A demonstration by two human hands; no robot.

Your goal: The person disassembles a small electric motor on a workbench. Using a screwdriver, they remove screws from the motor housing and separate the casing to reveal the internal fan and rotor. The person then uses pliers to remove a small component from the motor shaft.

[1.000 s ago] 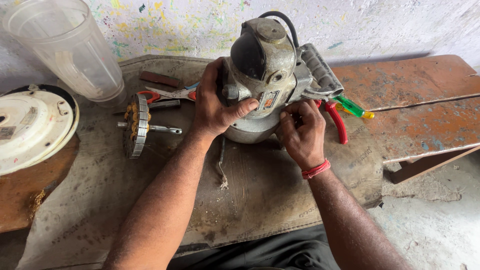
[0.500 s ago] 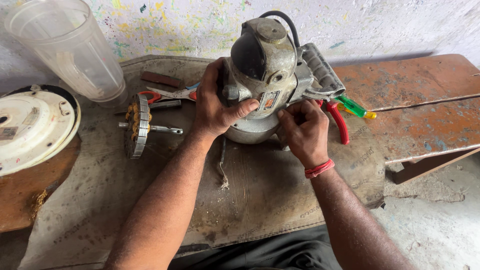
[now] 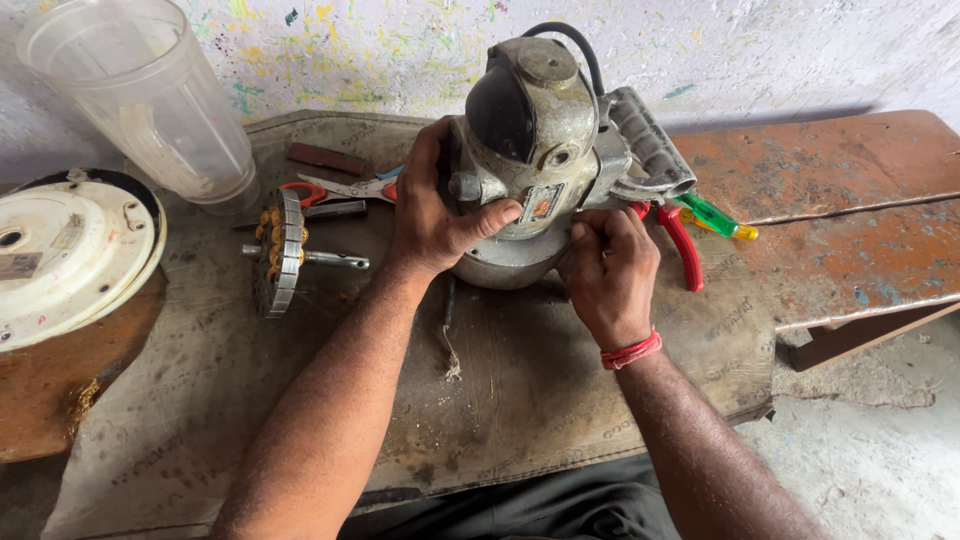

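Observation:
A worn grey metal power tool with a black cable on top stands on a dirty mat in the middle of the view. My left hand grips its left side, thumb lying across the front below a small label plate. My right hand, with a red thread band at the wrist, has its fingers pinched against the lower right of the housing near the base. What the fingertips touch is hidden.
A motor rotor with a shaft lies left of the tool, with red-handled scissors behind it. Red pliers and a green screwdriver lie at the right. A clear plastic jar and a white round cover sit at the left. A rusty bench extends to the right.

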